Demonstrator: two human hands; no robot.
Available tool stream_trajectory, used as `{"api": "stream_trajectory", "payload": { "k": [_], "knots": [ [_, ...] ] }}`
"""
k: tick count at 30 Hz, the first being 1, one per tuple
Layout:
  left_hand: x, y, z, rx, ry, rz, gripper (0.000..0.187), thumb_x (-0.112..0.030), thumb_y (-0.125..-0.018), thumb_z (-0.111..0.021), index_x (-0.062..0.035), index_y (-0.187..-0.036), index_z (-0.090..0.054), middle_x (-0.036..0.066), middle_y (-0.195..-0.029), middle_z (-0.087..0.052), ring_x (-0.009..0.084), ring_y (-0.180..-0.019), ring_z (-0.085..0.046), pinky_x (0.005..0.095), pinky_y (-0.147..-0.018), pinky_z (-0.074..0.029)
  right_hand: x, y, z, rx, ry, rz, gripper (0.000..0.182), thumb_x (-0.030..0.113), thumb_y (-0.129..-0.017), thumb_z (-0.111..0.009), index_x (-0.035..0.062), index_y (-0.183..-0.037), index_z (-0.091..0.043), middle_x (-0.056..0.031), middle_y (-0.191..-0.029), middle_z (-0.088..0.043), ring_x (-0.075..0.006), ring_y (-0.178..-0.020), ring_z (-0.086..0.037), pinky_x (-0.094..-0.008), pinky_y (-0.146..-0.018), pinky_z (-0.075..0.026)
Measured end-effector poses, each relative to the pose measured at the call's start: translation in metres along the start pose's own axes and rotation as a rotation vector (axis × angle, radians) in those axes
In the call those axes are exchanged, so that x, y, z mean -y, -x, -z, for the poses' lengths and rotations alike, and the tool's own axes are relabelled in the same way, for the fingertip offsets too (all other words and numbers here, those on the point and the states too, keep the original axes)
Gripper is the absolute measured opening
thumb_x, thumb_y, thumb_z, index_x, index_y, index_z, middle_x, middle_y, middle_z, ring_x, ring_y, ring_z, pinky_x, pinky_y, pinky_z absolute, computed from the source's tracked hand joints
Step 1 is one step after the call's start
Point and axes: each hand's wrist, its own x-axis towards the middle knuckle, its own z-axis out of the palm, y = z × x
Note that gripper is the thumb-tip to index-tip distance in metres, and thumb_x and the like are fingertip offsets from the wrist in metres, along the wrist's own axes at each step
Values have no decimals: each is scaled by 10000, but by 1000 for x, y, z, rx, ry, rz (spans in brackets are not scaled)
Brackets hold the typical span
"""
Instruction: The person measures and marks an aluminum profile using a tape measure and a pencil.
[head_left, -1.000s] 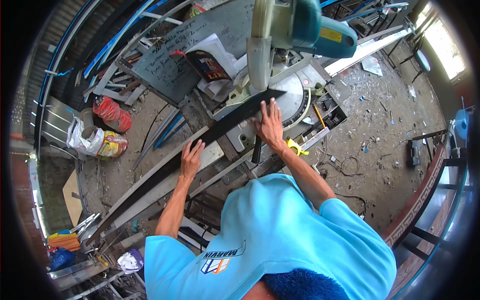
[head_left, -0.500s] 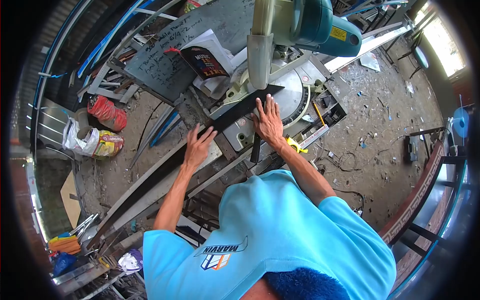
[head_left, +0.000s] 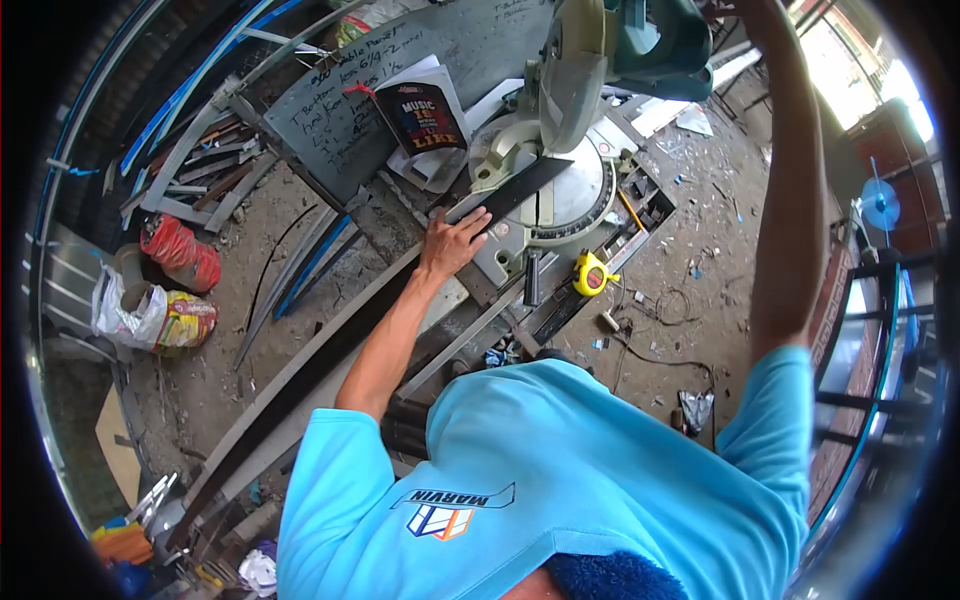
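Observation:
A long black profile bar [head_left: 515, 192] lies across the bed of a miter saw [head_left: 572, 95], against its fence. My left hand [head_left: 455, 243] grips the bar left of the blade, fingers over its top and thumb at the far side. Up at the top edge of the view is my right hand [head_left: 728, 8], beside the saw's teal motor housing [head_left: 660, 45]. It is mostly cut off and dark, so its grip cannot be made out. The blade guard [head_left: 572, 105] hangs over the bar's right end. The round saw table [head_left: 580, 195] shows beneath.
A yellow tape measure [head_left: 592, 274] and a pencil [head_left: 630, 210] lie by the saw's near right side. Behind stands a book with a black cover [head_left: 425, 115] on a grey board with handwriting [head_left: 340, 125]. Bags [head_left: 180, 255] and metal offcuts sit on the littered floor.
My right hand has left the bar and risen to the upper right, beside the saw motor. My left hand has slid along the bar towards the saw and closed on it.

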Motion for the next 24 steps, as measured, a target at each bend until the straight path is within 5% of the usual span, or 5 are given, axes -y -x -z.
{"api": "stream_trajectory", "payload": {
  "k": [8, 11, 13, 14, 24],
  "knots": [
    [6, -3, -7, 40, 27, 37, 365, -296, -839, -619, -150, -1173, -639, -33, -1245, -599, 350, -1066, -539, 456, -927, -459, 31, -46, -68, 340, -530, -446, 178, 229, -951, -502, 91, -979, -611, 16, -868, -581, -69, -698, -533, -221, -562, -444],
    [4, -3, -1, 81, -5, 51, 362, -292, -838, -615, -135, -1163, -640, -26, -1253, -593, 376, -1089, -517, 462, -927, -468, 115, -10, -16, 201, -635, -1003, 187, 274, -925, -558, 102, -956, -624, -8, -776, -584, -112, -714, -546, -294, -630, -463],
    [7, 0, -8, 81, -21, 27, 367, -287, -837, -612, -126, -1166, -635, -24, -1264, -584, 392, -1104, -502, 471, -930, -472, 193, 3, 24, 430, -870, -1284, 476, 460, -937, -413, 79, -1198, -528, -243, -833, -622, -315, -736, -656, -424, -643, -542],
    [8, -1, -10, 80, -26, 21, 371, -288, -838, -610, -123, -1169, -632, -22, -1265, -584, 393, -1105, -501, 474, -934, -468, 213, 12, 30, 449, -915, -1438, 570, 557, -878, -425, 48, -1109, -537, -222, -784, -610, -297, -564, -594, -435, -544, -529],
    [0, 1, -4, 149, 2, 116, 400, -252, -839, -605, -116, -1216, -593, 21, -1312, -542, 434, -1229, -381, 554, -990, -377, 208, 51, 17, 345, -872, -1262, 616, 611, -866, -435, 37, -1071, -523, -212, -715, -596, -273, -519, -601, -393, -475, -521]
  ]
}}
